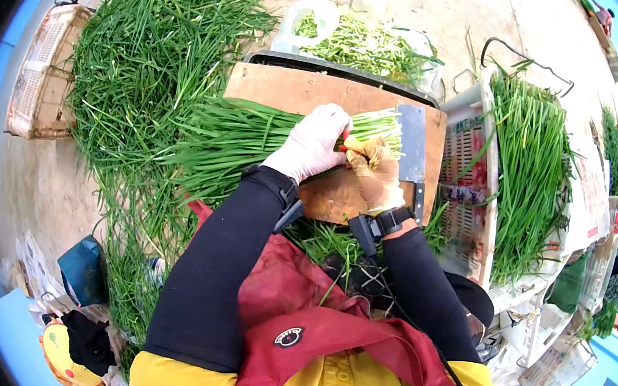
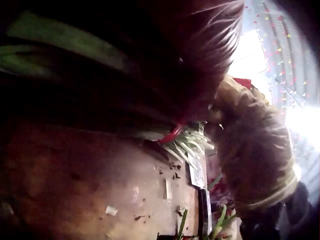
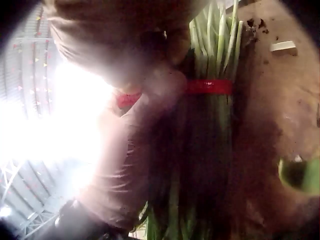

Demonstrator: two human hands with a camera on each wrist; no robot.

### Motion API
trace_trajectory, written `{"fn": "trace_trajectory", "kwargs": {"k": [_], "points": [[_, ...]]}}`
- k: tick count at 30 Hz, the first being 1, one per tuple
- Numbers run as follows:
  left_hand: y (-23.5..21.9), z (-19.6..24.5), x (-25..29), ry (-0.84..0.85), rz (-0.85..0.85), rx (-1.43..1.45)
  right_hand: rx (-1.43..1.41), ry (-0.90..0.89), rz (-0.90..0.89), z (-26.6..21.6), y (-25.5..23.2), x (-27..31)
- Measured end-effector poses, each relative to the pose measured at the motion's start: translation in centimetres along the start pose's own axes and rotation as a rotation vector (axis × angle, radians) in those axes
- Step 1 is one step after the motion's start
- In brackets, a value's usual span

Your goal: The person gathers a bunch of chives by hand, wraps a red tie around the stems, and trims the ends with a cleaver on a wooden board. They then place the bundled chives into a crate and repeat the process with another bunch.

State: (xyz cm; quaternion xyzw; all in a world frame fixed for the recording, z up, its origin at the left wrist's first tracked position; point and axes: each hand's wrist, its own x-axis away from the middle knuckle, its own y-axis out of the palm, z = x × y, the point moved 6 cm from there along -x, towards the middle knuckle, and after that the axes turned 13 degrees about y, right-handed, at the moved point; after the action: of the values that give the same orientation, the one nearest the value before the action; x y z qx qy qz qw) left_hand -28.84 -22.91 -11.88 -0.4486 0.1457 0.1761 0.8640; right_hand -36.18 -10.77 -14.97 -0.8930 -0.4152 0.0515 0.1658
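A bundle of long green stalks lies across the wooden board, its pale ends pointing right. My gloved left hand grips the bundle near those ends. A red band goes around the stalks in the right wrist view. My gloved right hand pinches the band close beside the left hand; its fingertips are partly hidden. In the left wrist view the red band shows beneath the dark hand, with pale stalk ends past it.
A flat metal blade lies at the board's right side. Loose green stalks are heaped at the left. Behind the board stands a container of pale cuttings. A crate with more stalks stands at the right.
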Motion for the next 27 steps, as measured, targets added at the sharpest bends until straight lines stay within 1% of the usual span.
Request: {"fn": "trace_trajectory", "kwargs": {"k": [1, 2, 3, 4, 6, 7, 8, 9, 10, 12, 13, 15, 16, 18, 19, 21, 22, 24, 25, 26, 27], "points": [[0.0, 0.2, 0.0, 0.032, -0.026, 0.030, -0.056, 0.040, 0.003, 0.4, 0.0, -0.2], [0.1, 0.5, 0.1, 0.061, -0.053, 0.061, -0.061, 0.041, 0.000, 0.6, -0.1, -0.3], [-0.2, 1.0, 0.1, 0.111, 0.008, 0.069, -0.066, 0.027, -0.009, 0.7, -0.2, -0.2], [0.0, 0.8, 0.3, 0.108, 0.002, 0.068, -0.070, 0.014, -0.016, 0.6, -0.3, -0.1], [-0.1, 0.7, 0.6, 0.129, 0.063, 0.138, -0.071, 0.040, -0.010, 0.5, -0.3, 0.0], [0.0, 0.7, 0.7, 0.128, 0.059, 0.138, -0.097, 0.060, -0.023, 0.5, -0.3, -0.1], [0.0, 0.4, 0.9, 0.077, 0.090, 0.212, -0.123, 0.079, -0.036, 0.6, -0.3, -0.1], [0.0, 0.2, 0.9, 0.027, 0.122, 0.286, -0.106, 0.029, -0.021, 0.1, -0.5, -0.1], [0.2, -0.1, 1.0, 0.032, 0.119, 0.282, -0.110, 0.025, -0.017, 0.4, -0.4, -0.2], [1.1, -1.8, 1.4, -0.139, 0.136, 0.556, -0.161, -0.015, 0.021, 0.7, -0.3, -0.3], [0.9, -1.9, 1.2, -0.136, 0.133, 0.554, -0.163, -0.017, 0.024, 0.0, -0.3, -0.3], [1.3, -2.9, 1.2, -0.292, 0.155, 0.766, -0.211, 0.020, 0.054, -0.9, -0.5, -0.4], [1.2, -3.3, 0.9, -0.362, 0.131, 0.801, -0.208, 0.024, 0.057, -1.0, -0.7, -0.4], [1.4, -3.8, 0.6, -0.567, 0.117, 0.839, -0.049, -0.026, 0.070, -1.4, -0.5, -0.2], [1.7, -4.3, 0.4, -0.570, 0.121, 0.838, -0.074, 0.042, 0.026, -0.9, -0.1, -0.2], [2.5, -4.9, -0.1, -0.531, 0.084, 0.877, -0.042, -0.009, 0.057, -0.8, -0.1, -0.1], [2.6, -5.2, -0.2, -0.538, 0.086, 0.878, -0.009, -0.033, 0.067, -1.1, 0.0, -0.2], [2.9, -5.8, -0.4, -0.578, 0.106, 0.892, 0.019, -0.014, 0.047, -1.3, -0.1, -0.5], [3.2, -6.3, -0.3, -0.573, 0.093, 0.786, 0.048, -0.003, 0.032, -1.9, -0.2, -0.9], [3.6, -6.7, -0.2, -0.575, 0.094, 0.788, 0.050, -0.002, 0.030, -2.4, -0.3, -1.3], [3.8, -6.9, -0.2, -0.517, 0.074, 0.650, 0.117, -0.046, 0.038, -3.2, -0.4, -1.7]]}}
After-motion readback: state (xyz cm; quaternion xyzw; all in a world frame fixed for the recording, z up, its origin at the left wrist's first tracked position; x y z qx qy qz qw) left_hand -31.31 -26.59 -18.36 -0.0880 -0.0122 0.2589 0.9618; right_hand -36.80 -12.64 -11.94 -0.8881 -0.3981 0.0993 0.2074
